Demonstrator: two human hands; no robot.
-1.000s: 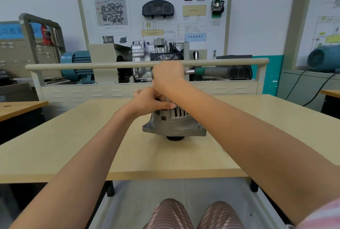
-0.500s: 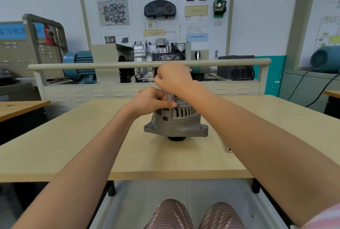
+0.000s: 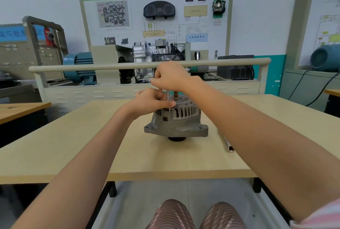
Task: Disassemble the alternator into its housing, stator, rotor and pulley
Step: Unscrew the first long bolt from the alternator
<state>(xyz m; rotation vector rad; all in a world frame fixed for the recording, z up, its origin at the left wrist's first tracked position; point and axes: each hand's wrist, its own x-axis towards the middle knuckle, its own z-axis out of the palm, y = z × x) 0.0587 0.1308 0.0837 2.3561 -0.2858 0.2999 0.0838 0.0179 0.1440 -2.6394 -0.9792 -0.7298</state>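
Alternator (image 3: 176, 120) sits near the middle of the tabletop (image 3: 73, 146), pulley end down, slotted rear housing up, dark pulley (image 3: 176, 138) just peeking out beneath. Long axis vertical, shaft stub poking up at the top centre.

Right hand (image 3: 170, 77) directly above the housing, at 12 o'clock from it, fingers curled round the top of a thin driver (image 3: 168, 100) held upright. Driver shaft runs straight down, parallel to the alternator's axis, tip meeting the top rim on the 9 o'clock side, probably on a through-bolt head, though too small to confirm.

Left hand (image 3: 150, 100) at 9 o'clock of the housing, fingers curled against its upper edge, thumb and fingertips pinching around the driver shaft low down to steady it.

Likely step: backing out a housing bolt, with everything still assembled. Turns on keeping the driver in line with the vertical bolt; a tilt toward either hand would risk slipping off the head. Right hand does the turning, left hand nearer the tip as guide.

Second tool (image 3: 227, 144) lies on the tabletop at 3 o'clock, partly hidden by the right forearm.
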